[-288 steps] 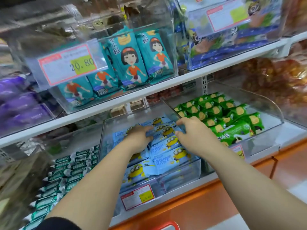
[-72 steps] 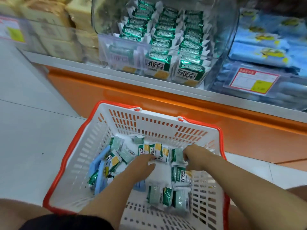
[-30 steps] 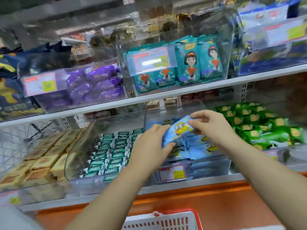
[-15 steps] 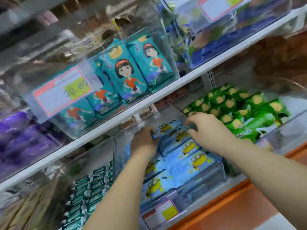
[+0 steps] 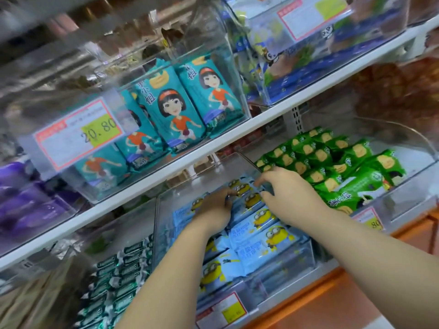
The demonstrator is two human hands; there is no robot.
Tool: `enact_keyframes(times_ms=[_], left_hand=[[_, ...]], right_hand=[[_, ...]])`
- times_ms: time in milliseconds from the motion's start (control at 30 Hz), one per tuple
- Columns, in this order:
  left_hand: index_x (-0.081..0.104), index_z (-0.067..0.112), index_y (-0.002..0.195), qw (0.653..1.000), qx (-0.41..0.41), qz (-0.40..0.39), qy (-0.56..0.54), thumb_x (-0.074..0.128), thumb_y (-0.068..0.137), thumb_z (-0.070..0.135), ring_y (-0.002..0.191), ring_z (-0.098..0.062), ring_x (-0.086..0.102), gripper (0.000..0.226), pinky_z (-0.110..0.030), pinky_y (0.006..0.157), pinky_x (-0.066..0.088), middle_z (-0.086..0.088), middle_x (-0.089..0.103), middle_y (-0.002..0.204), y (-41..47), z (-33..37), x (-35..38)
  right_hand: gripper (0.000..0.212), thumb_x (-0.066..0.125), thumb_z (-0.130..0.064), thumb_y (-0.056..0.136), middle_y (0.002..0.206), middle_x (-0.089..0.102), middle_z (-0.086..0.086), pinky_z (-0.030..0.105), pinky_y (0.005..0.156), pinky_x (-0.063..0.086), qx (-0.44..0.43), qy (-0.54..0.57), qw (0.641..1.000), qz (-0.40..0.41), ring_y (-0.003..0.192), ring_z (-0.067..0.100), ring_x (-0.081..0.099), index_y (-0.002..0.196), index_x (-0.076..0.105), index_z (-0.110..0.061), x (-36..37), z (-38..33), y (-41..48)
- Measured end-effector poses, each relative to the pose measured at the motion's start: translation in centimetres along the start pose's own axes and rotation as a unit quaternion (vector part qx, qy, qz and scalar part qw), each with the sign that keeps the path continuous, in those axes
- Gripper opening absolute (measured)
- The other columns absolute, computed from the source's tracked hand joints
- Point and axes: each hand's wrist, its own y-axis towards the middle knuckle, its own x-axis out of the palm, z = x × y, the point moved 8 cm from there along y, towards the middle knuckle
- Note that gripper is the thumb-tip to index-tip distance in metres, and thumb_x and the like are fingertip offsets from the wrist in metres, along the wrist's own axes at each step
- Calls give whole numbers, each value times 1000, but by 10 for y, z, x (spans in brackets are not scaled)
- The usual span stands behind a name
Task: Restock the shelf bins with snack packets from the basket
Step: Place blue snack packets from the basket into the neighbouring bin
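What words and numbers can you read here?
"20.80": yellow patch of the red-bordered price tag on the clear plastic bin.
"小姐": teal girl-picture packet inside it.
"80": cut-off price tag beneath the green packets.
Too blurred: green packets' print, pale blue cartoon packets, price tag below them, top-right price tag.

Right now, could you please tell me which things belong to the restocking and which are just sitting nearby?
In the job: left hand, right hand, both at the blue packets; the clear bin holding them.
Just nearby: light green packets, teal packets, purple packets, dark green packets, price tag.
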Motion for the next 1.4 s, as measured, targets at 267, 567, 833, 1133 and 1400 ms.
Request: enact_keyframes(times_ms=[267, 567, 833, 1133, 1400], left_hand=[[55, 28, 135, 997, 53, 42, 38, 35, 107, 23, 119, -15, 56, 34, -22, 83, 42, 5, 54, 141, -65, 27, -60], [69, 26, 109, 978, 43, 197, -48, 58, 97, 17, 91, 2, 59, 19, -5, 78, 40, 17, 67, 103, -247, -37, -68], [68, 29, 112, 980, -139, 117, -82, 56, 97, 25, 85, -9, 65, 19, -36, 82, 54, 10, 71, 98, -367, -173, 64], [61, 21, 115, 947, -308, -60, -67, 43, 99, 21, 105, -26, 61, 24, -38, 86, 51, -6, 65, 118, -384, -264, 239], [55, 19, 122, 885, -407, -196, -113, 50, 96, 19, 108, -29, 61, 26, -44, 91, 52, -8, 61, 120, -401, -284, 360]], right_hand=[[23, 63, -20, 92, 111, 68, -5, 37, 97, 46, -86, -6, 994, 71, 107, 18, 59, 114, 69, -22, -28, -31, -15], [17, 59, -25, 86, 94, 72, -4, 38, 77, 55, -216, 52, 972, -75, 85, 18, 67, 99, 71, -24, 49, -116, -114], [19, 53, -25, 94, 105, 70, -6, 36, 77, 53, -242, -65, 904, -348, 91, 19, 64, 107, 67, -27, 207, -98, -263], [20, 50, -28, 99, 112, 65, 8, 32, 77, 45, -139, -187, 786, -573, 93, 23, 58, 111, 64, -19, 319, 2, -340], [35, 56, -31, 98, 131, 58, 7, 34, 95, 47, -33, -198, 746, -635, 109, 21, 58, 130, 56, -18, 353, 59, -364]])
